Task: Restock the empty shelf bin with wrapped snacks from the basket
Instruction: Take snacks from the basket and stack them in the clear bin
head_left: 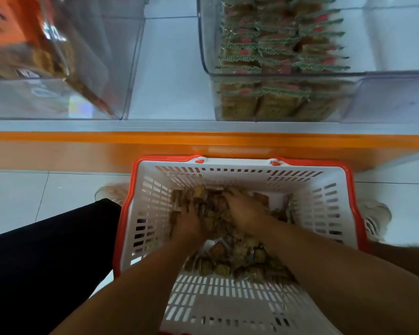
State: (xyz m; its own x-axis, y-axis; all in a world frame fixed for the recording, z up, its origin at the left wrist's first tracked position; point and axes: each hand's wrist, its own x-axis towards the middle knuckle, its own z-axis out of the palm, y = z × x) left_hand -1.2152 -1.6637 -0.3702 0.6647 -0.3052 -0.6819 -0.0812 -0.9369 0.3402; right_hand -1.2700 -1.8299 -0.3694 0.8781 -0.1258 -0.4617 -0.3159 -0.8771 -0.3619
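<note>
Your left hand (188, 223) and right hand (244, 209) are buried among the wrapped snacks (240, 257) in the basket (324, 199) — whether either grasps any, I cannot tell. They look light, slippery, crushable — scoop from beneath, gently.

Both hands — left hand (188, 224), right hand (246, 210) — dig into wrapped snacks (237, 258) inside the basket (324, 197).

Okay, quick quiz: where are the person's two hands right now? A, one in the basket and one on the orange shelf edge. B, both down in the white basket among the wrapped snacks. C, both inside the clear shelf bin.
B: the left hand and right hand are both down among the wrapped snacks inside the white basket.
</note>
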